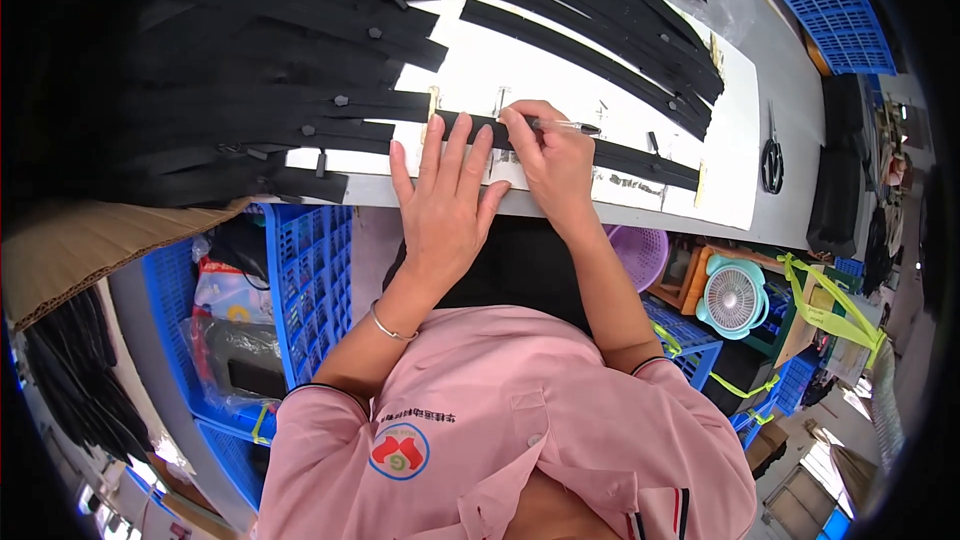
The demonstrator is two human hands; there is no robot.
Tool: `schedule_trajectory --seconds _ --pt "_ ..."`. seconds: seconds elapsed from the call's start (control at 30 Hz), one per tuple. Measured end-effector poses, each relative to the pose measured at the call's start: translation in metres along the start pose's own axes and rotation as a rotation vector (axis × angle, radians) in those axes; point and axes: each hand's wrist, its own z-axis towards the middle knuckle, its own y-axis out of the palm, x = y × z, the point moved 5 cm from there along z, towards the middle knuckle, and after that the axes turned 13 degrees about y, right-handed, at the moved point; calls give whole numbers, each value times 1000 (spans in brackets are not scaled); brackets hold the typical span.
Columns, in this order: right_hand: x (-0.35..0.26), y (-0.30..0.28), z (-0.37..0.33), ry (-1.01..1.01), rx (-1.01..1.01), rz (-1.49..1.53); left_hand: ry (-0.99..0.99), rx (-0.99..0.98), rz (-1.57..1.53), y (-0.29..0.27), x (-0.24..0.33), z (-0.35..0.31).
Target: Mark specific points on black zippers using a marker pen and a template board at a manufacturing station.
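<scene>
A black zipper strip (640,162) lies across a white board (540,88) near the table's front edge. My left hand (440,215) rests flat on the strip, fingers stretched out and slightly spread, pressing it down. Close by on the right, my right hand (556,168) is closed around a clear-barrelled pen (568,126). The thumb and index fingertips are at the strip's upper edge, beside a dark mark on the board; the pen's writing tip is hidden by the fingers. Small zipper pulls hang off several strips.
Many black strips (300,50) cover the table's left, with more strips (600,10) at the back. Black scissors (772,165) lie on the right. Below the edge are blue crates (312,280), a purple basket (640,252) and a small teal fan (735,298). Cardboard (120,250) juts out left.
</scene>
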Motion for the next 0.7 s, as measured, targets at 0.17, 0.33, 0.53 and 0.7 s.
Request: schedule_trajectory --seconds 0.17,0.33,0.53,0.7 --pt "2 0 -1 -59 91 86 -10 -13 16 1 -2 0" --pt "4 -1 -3 -99 -77 80 -25 -33 10 1 -2 0" --pt "5 -1 -3 -144 -30 49 -2 -29 10 5 1 2" --pt "7 -16 -6 -130 -121 113 -19 -74 34 2 1 2"
